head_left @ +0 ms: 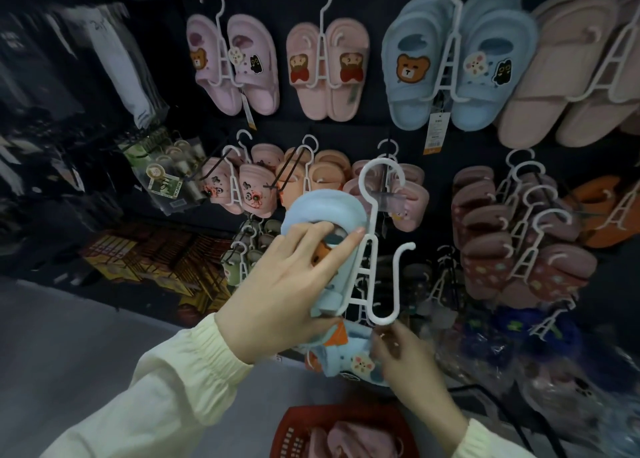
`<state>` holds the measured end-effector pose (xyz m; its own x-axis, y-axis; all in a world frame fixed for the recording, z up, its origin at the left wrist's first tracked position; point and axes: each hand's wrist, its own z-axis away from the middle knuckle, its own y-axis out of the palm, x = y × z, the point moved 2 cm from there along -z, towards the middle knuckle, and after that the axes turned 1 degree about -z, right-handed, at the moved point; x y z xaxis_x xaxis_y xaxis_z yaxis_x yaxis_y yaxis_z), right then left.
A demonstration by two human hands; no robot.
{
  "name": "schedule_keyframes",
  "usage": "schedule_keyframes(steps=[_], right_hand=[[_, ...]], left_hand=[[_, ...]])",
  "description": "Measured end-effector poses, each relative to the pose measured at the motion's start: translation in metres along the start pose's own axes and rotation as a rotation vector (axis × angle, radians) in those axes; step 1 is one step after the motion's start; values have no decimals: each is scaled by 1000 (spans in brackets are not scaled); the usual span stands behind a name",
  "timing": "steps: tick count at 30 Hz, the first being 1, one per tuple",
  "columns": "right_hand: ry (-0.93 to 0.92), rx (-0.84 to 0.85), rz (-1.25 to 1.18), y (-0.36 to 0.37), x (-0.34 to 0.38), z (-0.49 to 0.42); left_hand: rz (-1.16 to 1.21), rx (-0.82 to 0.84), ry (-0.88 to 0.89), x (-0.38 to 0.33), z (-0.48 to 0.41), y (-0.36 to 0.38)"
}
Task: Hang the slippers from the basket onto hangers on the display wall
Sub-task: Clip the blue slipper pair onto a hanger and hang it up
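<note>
Clasping the white hanger and mounted blue slipper, the left hand is steadying them. Below, the right hand is pinching the second slipper; its strap should be sliding squarely onto the free prong.

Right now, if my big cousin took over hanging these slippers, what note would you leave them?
Left hand grips the first blue slipper together with the white hanger; the hanger's other prong is bare.
Right hand is at the second blue slipper just below; blurred, so its grip is unclear.
Red basket holds pink slippers.
Left to do: fit the second slipper, hook the hanger on the display wall, then the pink ones.
</note>
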<state>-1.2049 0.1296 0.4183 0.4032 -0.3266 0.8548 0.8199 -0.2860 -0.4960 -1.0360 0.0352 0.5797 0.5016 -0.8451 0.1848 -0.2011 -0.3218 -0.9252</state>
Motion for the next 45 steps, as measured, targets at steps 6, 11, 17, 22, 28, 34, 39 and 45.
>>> schedule_keyframes(steps=[6,11,17,22,28,34,39,45], right_hand=[[-106,-98,95,13,-9,5],[-149,-125,89,13,-11,1],[-84,-33,61,13,-20,-4],[-107,203,-156,24,-31,-6],[-139,507,-245,32,-28,-2],[-87,514,-252,35,-39,-4],[-114,282,-212,26,-44,-10],[-199,31,-70,-18,-22,-30]], left_hand=[[11,-21,9,-4,-3,0],[19,-22,7,-6,-6,1],[50,-19,-14,-4,-9,1],[61,-23,-18,-5,-6,1],[95,-11,-13,-7,-2,2],[104,-12,-20,-8,3,2],[99,9,-18,-6,7,5],[120,42,8,-5,9,10]])
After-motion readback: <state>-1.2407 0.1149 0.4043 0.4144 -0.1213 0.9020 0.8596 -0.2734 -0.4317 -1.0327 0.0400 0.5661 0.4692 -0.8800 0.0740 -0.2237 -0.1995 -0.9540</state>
